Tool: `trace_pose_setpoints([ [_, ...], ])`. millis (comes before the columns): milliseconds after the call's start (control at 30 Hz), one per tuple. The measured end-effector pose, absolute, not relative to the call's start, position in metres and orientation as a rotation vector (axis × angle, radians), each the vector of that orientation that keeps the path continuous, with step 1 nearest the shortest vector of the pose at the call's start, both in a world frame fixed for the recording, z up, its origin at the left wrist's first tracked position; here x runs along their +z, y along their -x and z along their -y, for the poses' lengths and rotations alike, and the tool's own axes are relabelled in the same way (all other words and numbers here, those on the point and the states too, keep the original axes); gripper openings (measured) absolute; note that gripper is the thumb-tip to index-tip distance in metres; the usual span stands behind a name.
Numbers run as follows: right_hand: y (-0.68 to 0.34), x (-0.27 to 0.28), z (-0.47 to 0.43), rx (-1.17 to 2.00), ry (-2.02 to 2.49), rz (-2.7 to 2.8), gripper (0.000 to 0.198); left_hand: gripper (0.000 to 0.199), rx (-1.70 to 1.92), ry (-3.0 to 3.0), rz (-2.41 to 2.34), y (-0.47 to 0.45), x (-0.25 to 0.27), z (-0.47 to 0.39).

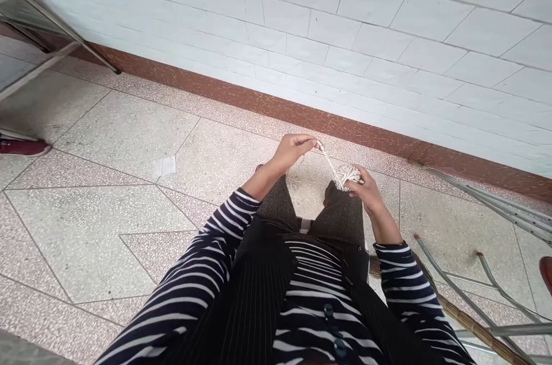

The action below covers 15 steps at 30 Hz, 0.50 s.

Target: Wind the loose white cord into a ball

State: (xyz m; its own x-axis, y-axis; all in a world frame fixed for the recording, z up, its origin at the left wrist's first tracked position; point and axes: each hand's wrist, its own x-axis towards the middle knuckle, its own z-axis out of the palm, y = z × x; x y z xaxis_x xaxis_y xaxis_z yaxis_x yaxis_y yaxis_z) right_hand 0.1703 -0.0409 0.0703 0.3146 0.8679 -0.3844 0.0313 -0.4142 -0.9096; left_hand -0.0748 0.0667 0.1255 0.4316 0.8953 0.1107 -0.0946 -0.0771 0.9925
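My right hand (pixel 366 188) is closed around the right side of a bundle of white cord (pixel 345 176), held above my right knee. The bundle is round, with many loops gathered together. From it a single strand (pixel 328 159) runs up and left, fairly taut, to my left hand (pixel 295 149). The fingertips of that hand pinch the strand near its end. Both hands are raised in front of my lap, a short distance apart. Part of the bundle is hidden behind my right fingers.
A white tiled wall (pixel 302 37) with a brown skirting runs ahead. At the left stands a metal-framed table (pixel 52 54), with a red shoe (pixel 23 146) below it. White paper (pixel 164 166) lies on the floor. Metal tubing (pixel 466 279) and a straw-coloured bundled stick (pixel 470 319) are at my right.
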Motion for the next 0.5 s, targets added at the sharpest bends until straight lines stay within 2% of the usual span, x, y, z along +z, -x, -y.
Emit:
trace_pose_setpoints([
  [100,-0.179,0.066,0.033,0.95,1.613,0.571,0.069,0.029,0.852,-1.45,-0.741,0.09,0.127,-0.053],
  [200,-0.193,0.078,0.029,0.836,1.421,0.523,0.063,0.031,0.644,-1.586,-0.851,0.104,0.103,-0.052],
  [333,-0.204,0.113,0.034,1.022,1.168,0.611,0.056,0.024,0.375,-1.775,-1.183,0.107,0.055,-0.061],
  [400,-0.201,0.129,0.038,1.186,1.061,0.629,0.056,0.032,0.373,-1.783,-1.26,0.097,0.045,-0.063],
  [500,-0.188,0.143,0.042,1.392,0.965,0.641,0.06,0.042,0.487,-1.708,-1.055,0.071,0.052,-0.06],
])
